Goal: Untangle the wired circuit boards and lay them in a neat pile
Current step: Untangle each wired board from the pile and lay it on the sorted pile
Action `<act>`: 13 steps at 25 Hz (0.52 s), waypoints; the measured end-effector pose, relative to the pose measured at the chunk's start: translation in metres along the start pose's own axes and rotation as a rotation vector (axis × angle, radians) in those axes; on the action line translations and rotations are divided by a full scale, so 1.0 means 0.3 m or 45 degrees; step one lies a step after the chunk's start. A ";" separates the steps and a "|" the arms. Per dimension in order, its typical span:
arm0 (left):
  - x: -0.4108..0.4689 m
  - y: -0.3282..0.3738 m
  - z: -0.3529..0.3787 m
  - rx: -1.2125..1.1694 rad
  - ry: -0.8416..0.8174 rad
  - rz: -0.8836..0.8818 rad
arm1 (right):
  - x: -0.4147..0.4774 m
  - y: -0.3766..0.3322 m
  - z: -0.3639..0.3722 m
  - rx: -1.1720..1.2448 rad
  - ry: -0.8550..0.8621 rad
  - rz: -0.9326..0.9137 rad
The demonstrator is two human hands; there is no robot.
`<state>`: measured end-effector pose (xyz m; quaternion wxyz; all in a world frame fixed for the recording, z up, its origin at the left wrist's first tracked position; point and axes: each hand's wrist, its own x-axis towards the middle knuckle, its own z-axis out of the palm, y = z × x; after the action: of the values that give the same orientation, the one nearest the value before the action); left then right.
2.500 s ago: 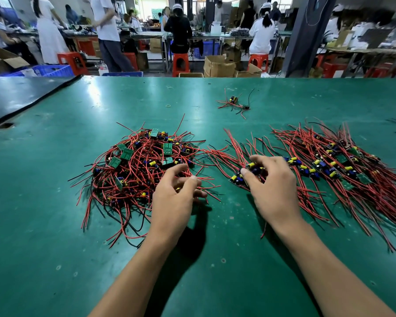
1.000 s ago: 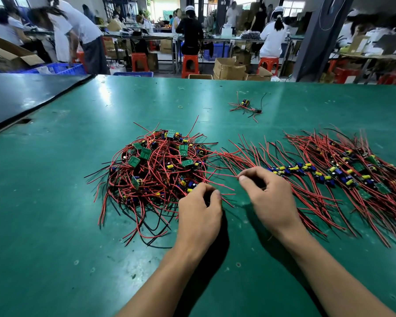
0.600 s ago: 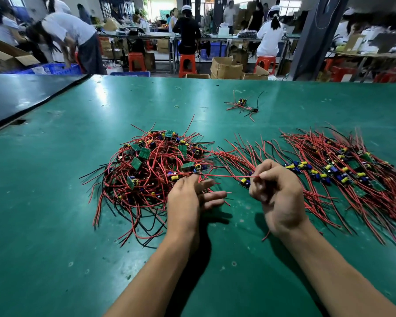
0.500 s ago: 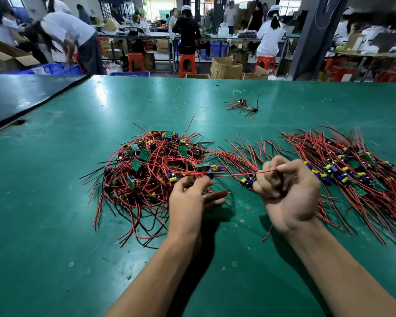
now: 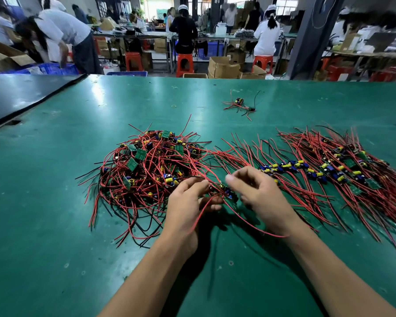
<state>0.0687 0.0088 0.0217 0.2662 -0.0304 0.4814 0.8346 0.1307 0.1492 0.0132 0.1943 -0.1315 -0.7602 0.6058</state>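
To the left of the left hand, and reaching just beyond its fingertips, the tangled heap [image 5: 151, 170] of small green circuit boards with red and black wires lies on the green surface [image 5: 55, 225], loose wire ends straggling toward the near edge. The left hand [image 5: 188, 202] sits at the heap's right margin, fingers curled, its fingertips pinching the red wires of a single wired board [image 5: 226, 192] that sits in the gap between the two hands; one of its red wires drapes back over the left hand's knuckles, and another trails beneath the right wrist. The right hand [image 5: 258, 193] is just beside that board, close to the left hand but not touching it, fingers loosely bent; it is blurred, so I cannot tell whether it grips anything. To the right of the right hand lies the sorted pile [image 5: 329, 170], boards lined up in a band with their red wires fanned out roughly parallel. Beyond both hands, well apart from them, lies a small stray bundle [image 5: 239, 104].
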 end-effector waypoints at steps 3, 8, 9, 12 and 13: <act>-0.005 0.009 0.002 -0.004 -0.018 0.002 | -0.009 0.017 0.003 -0.143 -0.186 -0.077; -0.016 -0.009 -0.010 0.521 0.014 0.364 | 0.006 0.014 -0.003 -0.174 0.098 -0.083; -0.017 -0.019 -0.017 0.789 0.092 0.535 | 0.006 0.009 -0.005 -0.092 0.123 -0.052; -0.016 -0.024 -0.035 1.140 0.193 0.882 | 0.000 -0.009 0.009 0.317 0.066 0.101; -0.012 -0.024 -0.038 1.186 0.179 0.956 | -0.001 -0.014 0.016 0.421 0.050 0.156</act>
<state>0.0729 0.0008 0.0110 -0.0940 0.2065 0.7905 0.5688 0.1289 0.1441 0.0165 0.1908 -0.1556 -0.6369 0.7306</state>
